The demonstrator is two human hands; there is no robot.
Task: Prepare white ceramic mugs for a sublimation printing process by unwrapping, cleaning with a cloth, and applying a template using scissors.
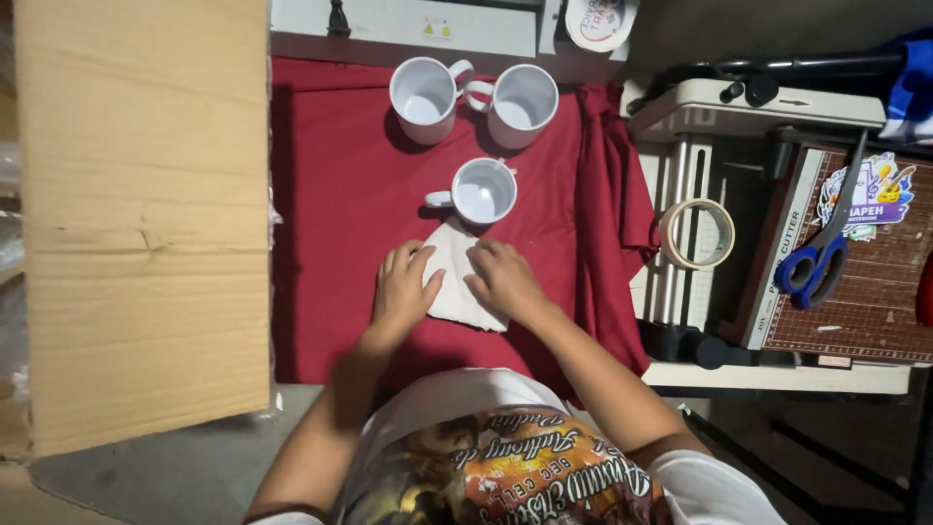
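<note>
My left hand (401, 289) and my right hand (503, 279) both press flat on a white folded cloth or paper (453, 275) lying on a red cloth (330, 204). The fingers of each hand are spread over it, one hand on each side. Just beyond the white piece stands a white mug (481, 191) with its handle to the left. Two more white mugs (426, 95) (521, 103) stand farther back, handles touching.
A large cardboard box flap (146, 214) fills the left. To the right sit a roll of tape (697, 233), blue-handled scissors (814, 264) and a paper cutter board (855, 292). A white machine (408, 24) runs along the back edge.
</note>
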